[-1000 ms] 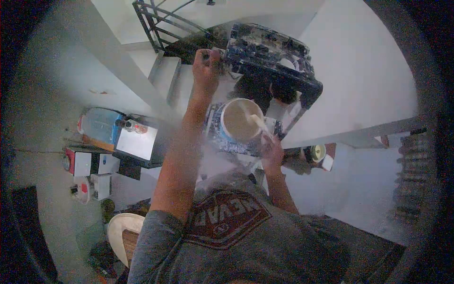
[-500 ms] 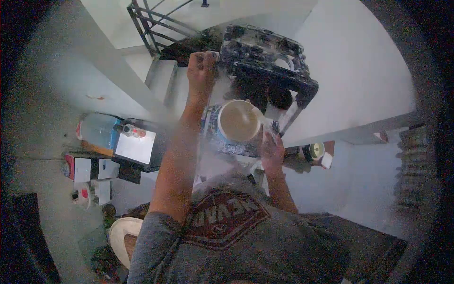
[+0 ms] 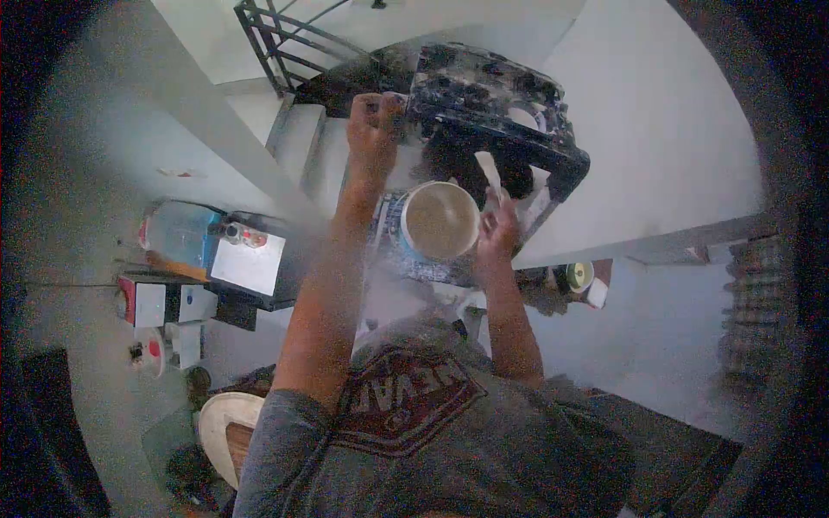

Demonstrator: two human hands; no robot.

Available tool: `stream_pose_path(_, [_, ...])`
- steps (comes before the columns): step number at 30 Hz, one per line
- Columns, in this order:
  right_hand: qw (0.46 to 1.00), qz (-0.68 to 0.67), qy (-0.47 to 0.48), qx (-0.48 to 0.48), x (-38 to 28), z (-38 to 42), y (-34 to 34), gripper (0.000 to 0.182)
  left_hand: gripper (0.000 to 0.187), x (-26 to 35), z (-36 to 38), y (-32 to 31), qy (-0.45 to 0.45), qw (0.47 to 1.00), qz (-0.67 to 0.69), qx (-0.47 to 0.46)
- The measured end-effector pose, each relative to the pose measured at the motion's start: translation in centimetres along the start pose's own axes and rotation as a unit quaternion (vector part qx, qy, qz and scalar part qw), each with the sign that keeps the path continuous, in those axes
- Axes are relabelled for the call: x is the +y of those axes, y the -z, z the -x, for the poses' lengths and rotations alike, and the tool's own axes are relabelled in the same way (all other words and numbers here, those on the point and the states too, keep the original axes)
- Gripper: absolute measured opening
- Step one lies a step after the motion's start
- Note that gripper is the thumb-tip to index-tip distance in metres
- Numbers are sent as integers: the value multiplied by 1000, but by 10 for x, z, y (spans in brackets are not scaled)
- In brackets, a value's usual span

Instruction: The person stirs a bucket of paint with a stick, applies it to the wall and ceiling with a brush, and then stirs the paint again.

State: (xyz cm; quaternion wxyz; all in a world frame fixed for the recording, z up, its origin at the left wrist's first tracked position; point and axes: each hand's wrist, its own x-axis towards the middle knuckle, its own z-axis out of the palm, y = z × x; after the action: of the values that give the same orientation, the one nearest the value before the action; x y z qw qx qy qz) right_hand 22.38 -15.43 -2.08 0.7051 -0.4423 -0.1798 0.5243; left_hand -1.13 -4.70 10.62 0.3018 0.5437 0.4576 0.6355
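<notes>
My right hand (image 3: 498, 230) is closed around the lower end of a pale flat-bladed tool (image 3: 487, 169), which points up and away from me. Just left of that hand is a round white bucket (image 3: 440, 223) with off-white material inside. The bucket stands on a paint-splattered surface (image 3: 423, 269). My left hand (image 3: 375, 123) is curled into a fist beside the left end of a black, white-spattered ladder-like frame (image 3: 492, 128); what its fingers hold, if anything, I cannot tell.
Stairs (image 3: 304, 129) with a dark metal railing (image 3: 276, 43) lie beyond my left hand. A white wall (image 3: 656, 129) rises on the right. Lower left are a white-topped appliance (image 3: 249, 264), boxes (image 3: 148, 302) and a round-backed chair (image 3: 216, 432).
The pale tool, earlier low by the bucket's right rim, now stands raised above it in my right hand. My left hand stays by the black frame.
</notes>
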Motion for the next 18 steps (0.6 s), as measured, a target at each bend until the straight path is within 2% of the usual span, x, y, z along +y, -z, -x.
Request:
stream_pose_path(2, [999, 27, 30, 6, 3, -23, -14, 44, 35, -2, 0, 2, 25, 1000, 5, 13])
stream_pose_path(4, [997, 55, 57, 11, 8, -50, -25, 44, 46, 14, 4, 3, 43, 992, 115, 4])
stream_pose_path(7, [981, 156, 59, 96, 10, -103, -29, 33, 44, -17, -4, -1, 11, 998, 56, 26])
stream_pose_path(8, [970, 168, 49, 166, 28, -144, -16, 34, 42, 22, 1, 7, 10, 999, 45, 6])
stream_pose_path(9, [954, 181, 39, 236, 51, -189, 4, 35, 42, 19, 0, 7, 15, 999, 41, 10])
stream_pose_path(11, [972, 127, 182, 76, 69, -257, 32, 39, 40, 10, -2, 6, 15, 999, 31, 1])
stream_pose_path(12, [972, 132, 178, 75, 34, -229, 6, 39, 42, 32, 1, 10, 91, 994, 57, -17])
stream_pose_path(13, [991, -58, 124, 2, 0, -221, -53, 40, 42, 23, 0, 7, 95, 994, 56, -12])
stream_pose_path(14, [965, -247, 61, -67, -21, -156, -101, 41, 43, 7, -3, 4, 59, 996, 72, 5])
stream_pose_path(16, [968, -237, 50, -73, -16, -149, -108, 41, 47, -2, -5, 2, 3, 998, 54, 42])
stream_pose_path(18, [970, -222, 47, -86, -30, -173, -106, 41, 41, -2, -4, 5, 5, 999, 47, 24])
